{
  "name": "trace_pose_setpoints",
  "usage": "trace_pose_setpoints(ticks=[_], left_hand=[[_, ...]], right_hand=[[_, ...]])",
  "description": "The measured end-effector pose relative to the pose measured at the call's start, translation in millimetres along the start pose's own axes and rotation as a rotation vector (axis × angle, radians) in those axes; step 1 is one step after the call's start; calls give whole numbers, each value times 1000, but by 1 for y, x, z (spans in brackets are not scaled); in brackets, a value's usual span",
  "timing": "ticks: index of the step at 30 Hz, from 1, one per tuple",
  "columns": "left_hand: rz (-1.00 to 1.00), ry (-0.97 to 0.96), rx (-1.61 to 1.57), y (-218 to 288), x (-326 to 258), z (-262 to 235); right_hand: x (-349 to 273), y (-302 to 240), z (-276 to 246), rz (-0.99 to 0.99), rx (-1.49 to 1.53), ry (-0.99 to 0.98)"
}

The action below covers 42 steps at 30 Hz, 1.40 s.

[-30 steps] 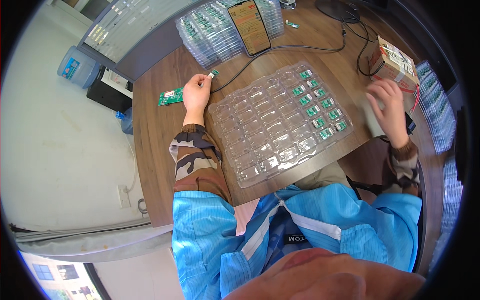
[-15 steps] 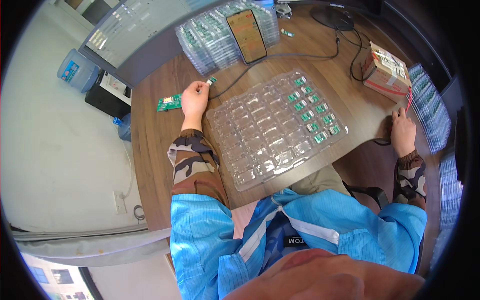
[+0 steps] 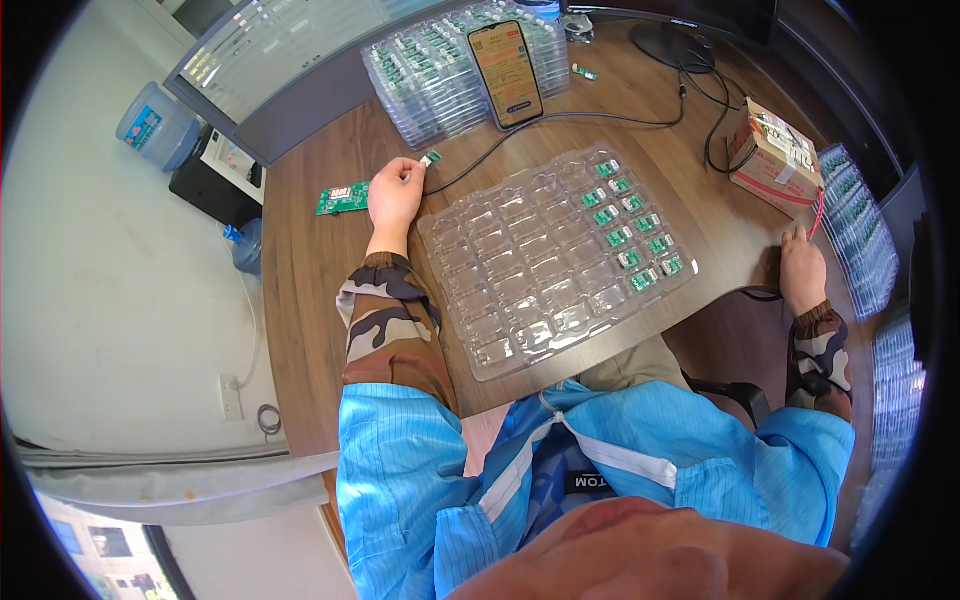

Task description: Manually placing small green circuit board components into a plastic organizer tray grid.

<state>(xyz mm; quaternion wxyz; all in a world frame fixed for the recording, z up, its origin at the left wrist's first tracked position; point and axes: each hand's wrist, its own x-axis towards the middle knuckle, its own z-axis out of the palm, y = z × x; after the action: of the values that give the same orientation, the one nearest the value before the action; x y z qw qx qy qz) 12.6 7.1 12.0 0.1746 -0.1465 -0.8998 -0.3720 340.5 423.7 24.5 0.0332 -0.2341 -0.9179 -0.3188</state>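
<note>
My left hand [image 3: 395, 200] pinches a small green circuit board [image 3: 431, 160] between thumb and fingertips, just past the tray's far left corner. Partly covered by that hand, a larger green circuit board [image 3: 342, 198] with a lit red display lies on the desk. A clear plastic tray [image 3: 520, 345] fills the middle; several small green boards [image 3: 619, 237] sit in its right-hand pockets, while the left pockets hold none. At the desk's right edge, below the cardboard box, my right hand [image 3: 803, 275] has its fingers curled in; whatever they hold is hidden. Red wires [image 3: 818, 215] hang close to its fingertips.
Stacked clear trays of boards [image 3: 420, 95] stand at the back, with a phone [image 3: 506, 75] leaning against them. A black cable [image 3: 580, 114] crosses the desk. The cardboard box [image 3: 775, 160] sits at right, beside more stacked trays [image 3: 860, 235]. A monitor stand [image 3: 672, 48] is behind.
The view has shifted slightly. On the larger board, the display looks redder than before. Both hands keep nearly the same place and grip.
</note>
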Motion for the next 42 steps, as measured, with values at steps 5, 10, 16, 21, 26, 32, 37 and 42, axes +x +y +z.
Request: trace_pose_setpoints(ticks=[5,10,16,21,26,32,37,42], left_hand=[[-11,-10,-8,1,-2,2],[-11,-10,-4,2,-3,1],[-22,-17,-18,3,-1,2],[-6,-1,-13,4,-1,-1],[-54,-27,-21,1,-2,3],[-29,-17,-4,1,-4,0],[-46,-21,-29,5,-1,4],[-27,19,-39,-3,-1,4]], right_hand=[[0,1,-2,-10,-2,-31],[-1,1,-9,-22,24,-28],[0,7,-1,-59,74,42],[14,-2,-56,-38,136,77],[64,-70,-153,-470,673,356],[146,-212,-198,-910,1059,374],[190,-297,-211,-791,1103,225],[194,-329,-216,-790,1049,210]])
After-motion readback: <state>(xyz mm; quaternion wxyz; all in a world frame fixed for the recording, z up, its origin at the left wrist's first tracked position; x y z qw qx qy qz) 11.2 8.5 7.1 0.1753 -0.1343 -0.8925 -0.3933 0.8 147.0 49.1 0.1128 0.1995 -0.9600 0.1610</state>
